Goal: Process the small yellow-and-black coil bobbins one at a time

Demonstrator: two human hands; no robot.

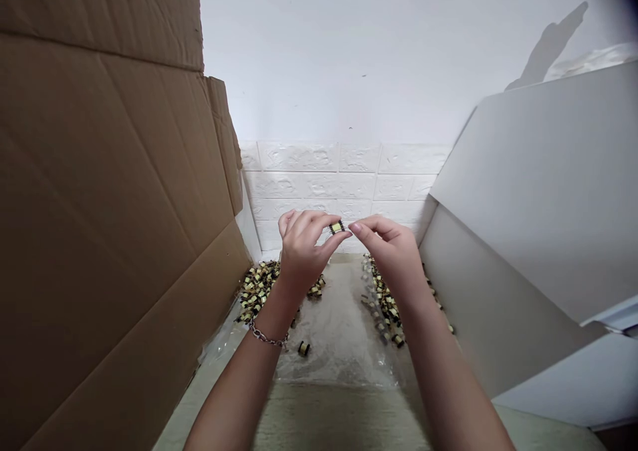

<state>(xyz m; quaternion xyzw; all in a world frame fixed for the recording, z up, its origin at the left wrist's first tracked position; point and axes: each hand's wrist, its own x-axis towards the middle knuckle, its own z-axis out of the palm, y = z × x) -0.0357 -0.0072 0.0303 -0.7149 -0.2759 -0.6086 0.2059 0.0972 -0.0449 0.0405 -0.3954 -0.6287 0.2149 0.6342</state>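
Note:
My left hand (305, 242) pinches a small coil bobbin (337, 227) between thumb and fingers, raised above the table. The bobbin has a yellow-wrapped middle, black ends and thin pins along its sides. Just to its right, the thumb and forefinger of my right hand (386, 242) are pressed together near the bobbin's end. Whatever they may hold is too small to make out. Below, a heap of similar bobbins (256, 291) lies at the left, partly behind my left wrist. Another heap (391, 305) at the right is partly covered by my right forearm.
Clear plastic sheeting (339, 345) lies on the pale tabletop (333, 411), with a single bobbin (304, 349) near my left forearm. A tall brown cardboard panel (109, 192) walls off the left side. White panels (538, 192) stand at the right; a white brick-patterned wall (319, 159) is behind.

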